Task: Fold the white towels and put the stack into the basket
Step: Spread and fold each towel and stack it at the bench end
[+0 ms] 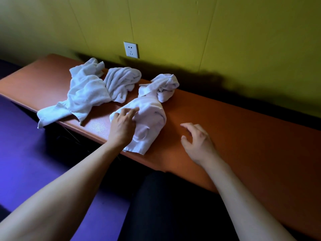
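Note:
Three crumpled white towels lie on a long orange table point(243, 136). The nearest towel point(152, 117) stretches from the front edge toward the wall, bunched at its far end. My left hand point(122, 126) rests on its left side with fingers extended, touching the cloth. My right hand point(196, 141) hovers just right of that towel, fingers loosely curled, holding nothing. A second towel point(81, 96) sprawls at the left and hangs over the table's front edge. A third towel point(121, 80) sits bunched behind it. No basket is in view.
A yellow-green wall with a white socket point(131, 49) runs behind the table. A purple floor point(34, 162) lies to the left and below. Bare orange tabletop extends to the right of my right hand.

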